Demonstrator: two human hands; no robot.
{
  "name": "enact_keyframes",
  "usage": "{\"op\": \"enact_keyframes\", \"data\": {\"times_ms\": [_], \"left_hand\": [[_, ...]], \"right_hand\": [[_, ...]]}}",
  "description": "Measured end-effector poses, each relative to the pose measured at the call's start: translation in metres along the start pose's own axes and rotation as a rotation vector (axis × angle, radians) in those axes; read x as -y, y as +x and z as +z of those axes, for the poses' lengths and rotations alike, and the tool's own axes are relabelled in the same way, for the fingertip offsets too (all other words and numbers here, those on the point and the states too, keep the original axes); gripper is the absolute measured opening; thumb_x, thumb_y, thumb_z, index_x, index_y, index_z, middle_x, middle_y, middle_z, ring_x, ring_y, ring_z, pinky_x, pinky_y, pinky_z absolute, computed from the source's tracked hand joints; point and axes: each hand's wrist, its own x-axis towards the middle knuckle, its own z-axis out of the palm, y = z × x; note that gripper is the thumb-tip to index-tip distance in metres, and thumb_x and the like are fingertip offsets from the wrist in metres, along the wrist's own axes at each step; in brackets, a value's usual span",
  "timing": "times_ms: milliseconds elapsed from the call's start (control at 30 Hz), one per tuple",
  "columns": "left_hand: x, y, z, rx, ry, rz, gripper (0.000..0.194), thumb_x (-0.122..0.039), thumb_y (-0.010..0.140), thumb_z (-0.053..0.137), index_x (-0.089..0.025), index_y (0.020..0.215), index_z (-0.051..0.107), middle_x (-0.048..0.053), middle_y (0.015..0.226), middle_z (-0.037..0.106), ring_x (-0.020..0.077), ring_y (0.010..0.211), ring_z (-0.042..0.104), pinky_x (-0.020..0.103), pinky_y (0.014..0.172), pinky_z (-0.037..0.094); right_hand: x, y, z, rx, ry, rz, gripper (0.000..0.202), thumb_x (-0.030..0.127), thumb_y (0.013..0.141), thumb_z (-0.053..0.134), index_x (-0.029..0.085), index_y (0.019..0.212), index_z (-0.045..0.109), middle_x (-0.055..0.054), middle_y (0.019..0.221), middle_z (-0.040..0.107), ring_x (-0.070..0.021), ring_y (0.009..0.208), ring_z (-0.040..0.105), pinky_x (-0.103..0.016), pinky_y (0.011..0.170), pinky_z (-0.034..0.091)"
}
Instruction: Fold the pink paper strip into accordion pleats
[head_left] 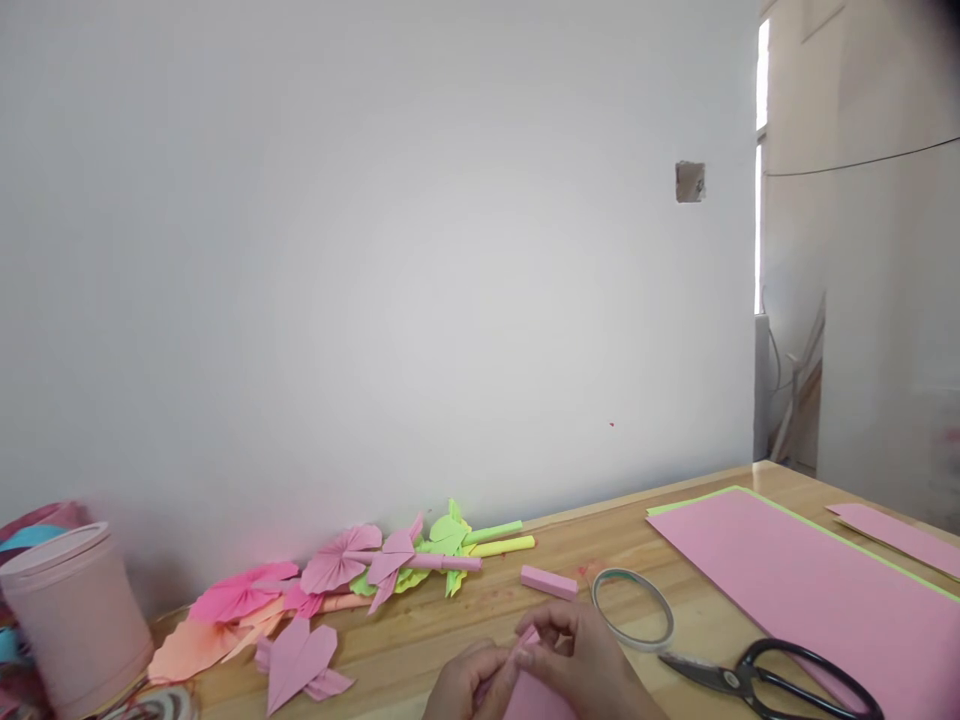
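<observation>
At the bottom edge of the head view, my left hand (471, 682) and my right hand (568, 655) meet around a piece of pink paper (534, 697). The fingers of both pinch its upper part, and the lower part runs out of the frame. Just beyond my right hand lies a small folded pink paper bar (549, 582). A roll of tape (633, 609) lies flat to the right of that bar. Black-handled scissors (757, 680) rest farther right, their blades pointing left and a handle over the pink sheets (832, 610).
Folded paper flowers (341, 560) in pink, orange, green and yellow lie along the wall. A pink folded heart (300, 662) is nearer. A pink canister (79, 620) stands at the left. Pink strips (900, 535) lie at the far right of the wooden table (600, 535).
</observation>
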Motion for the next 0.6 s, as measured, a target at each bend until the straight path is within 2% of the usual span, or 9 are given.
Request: {"op": "enact_keyframes", "data": {"times_ms": [100,233,367,500,600], "left_hand": [[-0.006,-0.001,-0.004,-0.009,-0.009,0.015,0.038,-0.04,0.073,0.035,-0.016,0.068,0.064,0.005,0.057,0.059,0.0178,0.057,0.052,0.023,0.053,0.04],[-0.017,-0.003,-0.011,-0.078,-0.108,0.022,0.027,-0.035,0.07,0.046,-0.021,0.085,0.064,0.006,0.073,0.065,0.0196,0.071,0.057,0.024,0.065,0.042],[-0.016,-0.004,-0.01,-0.183,-0.08,0.046,0.024,-0.035,0.068,0.048,-0.022,0.077,0.066,0.004,0.064,0.064,0.0187,0.063,0.057,0.023,0.059,0.042],[-0.013,-0.003,-0.007,-0.194,0.002,0.046,0.029,-0.036,0.07,0.043,-0.02,0.063,0.067,0.003,0.053,0.059,0.0171,0.054,0.053,0.022,0.051,0.039],[-0.012,-0.003,-0.007,-0.2,-0.035,0.008,0.028,-0.035,0.07,0.045,-0.019,0.063,0.067,0.004,0.055,0.061,0.0171,0.054,0.054,0.022,0.052,0.039]], "right_hand": [[0.004,0.0,0.0,0.017,0.028,0.043,0.015,0.026,0.054,0.063,0.012,0.059,0.063,0.004,0.047,0.047,-0.0083,0.046,0.039,-0.02,0.045,0.031],[0.005,-0.001,0.0,-0.017,0.149,0.088,0.018,0.028,0.052,0.065,0.012,0.059,0.064,0.002,0.049,0.053,-0.0095,0.047,0.043,-0.02,0.045,0.031],[0.004,0.0,0.001,-0.076,0.202,0.104,0.017,0.027,0.051,0.066,0.012,0.059,0.064,0.002,0.048,0.053,-0.009,0.047,0.042,-0.02,0.045,0.031],[0.002,0.002,0.003,-0.097,0.207,0.103,0.018,0.027,0.051,0.067,0.011,0.058,0.063,0.004,0.046,0.049,-0.0078,0.045,0.038,-0.02,0.044,0.029],[0.001,0.001,0.003,-0.081,0.204,0.093,0.019,0.028,0.051,0.067,0.011,0.058,0.062,0.004,0.045,0.049,-0.008,0.045,0.039,-0.02,0.044,0.029]]}}
